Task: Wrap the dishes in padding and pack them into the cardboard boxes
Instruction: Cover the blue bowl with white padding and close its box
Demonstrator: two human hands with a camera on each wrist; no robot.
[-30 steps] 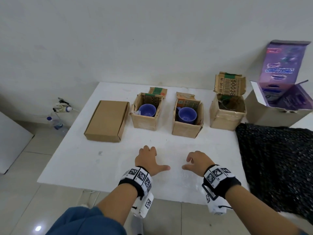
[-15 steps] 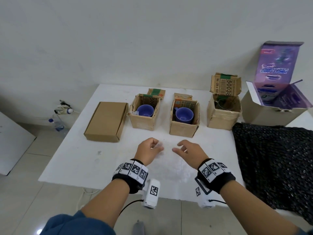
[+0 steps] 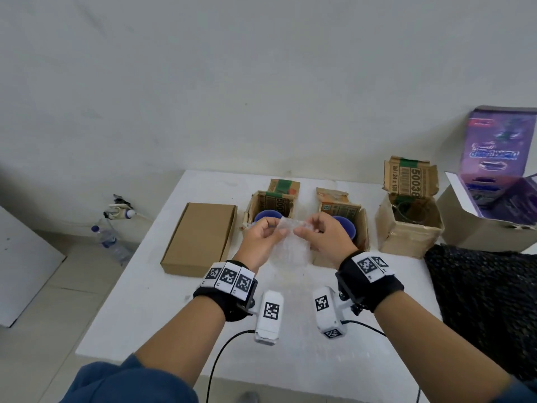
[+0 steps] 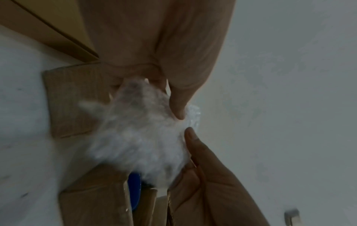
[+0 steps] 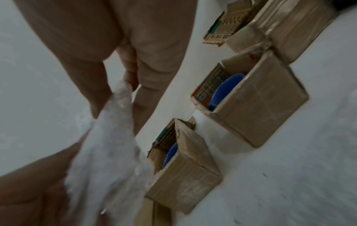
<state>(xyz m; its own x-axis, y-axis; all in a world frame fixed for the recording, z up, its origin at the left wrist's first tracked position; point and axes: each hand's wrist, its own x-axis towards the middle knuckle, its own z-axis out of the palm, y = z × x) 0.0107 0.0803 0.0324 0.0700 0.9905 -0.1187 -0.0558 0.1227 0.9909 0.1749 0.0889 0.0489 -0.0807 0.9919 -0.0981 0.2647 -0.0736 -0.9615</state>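
Above the white table (image 3: 139, 301), both hands hold up a clear sheet of bubble wrap (image 3: 290, 245). My left hand (image 3: 274, 229) pinches its upper left edge and my right hand (image 3: 302, 231) pinches its upper right edge. In the left wrist view the bubble wrap (image 4: 139, 137) is blurred under the thumb. In the right wrist view the bubble wrap (image 5: 108, 152) hangs from the fingers. Behind the hands, two small open cardboard boxes each hold a blue cup: the left cup (image 3: 268, 215), the middle cup (image 3: 347, 225). A third open box (image 3: 406, 231) stands to their right.
A flat closed cardboard box (image 3: 200, 237) lies at the left of the table. A larger open box with purple flaps (image 3: 494, 205) stands at the far right, with dark netted padding (image 3: 488, 301) in front of it. A water bottle (image 3: 110, 242) lies on the floor at left.
Both hands have risen from the table's near part, lifting the bubble wrap sheet up in front of the two cup boxes. The head view has tilted down.
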